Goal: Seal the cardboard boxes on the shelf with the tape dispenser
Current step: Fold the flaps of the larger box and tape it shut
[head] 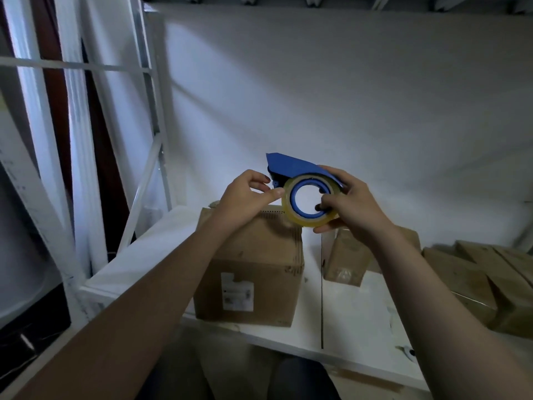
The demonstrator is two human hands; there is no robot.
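You are holding the dispenser (294,166) above the box (253,269) at the shelf's (346,307) left end. Your right hand (354,203) is gripping it, fingers curled through the roll (288,206). Your left hand (245,197) is pinching at the roll's edge, likely freeing the tape end. Next, a loose tail needs pressing onto the box's seam.

One tape dispenser (291,166), one tape roll (287,204), a left hand (248,197) and right hand (353,204), one large box (253,269), one small box (346,261), one blurred box cluster (476,281).
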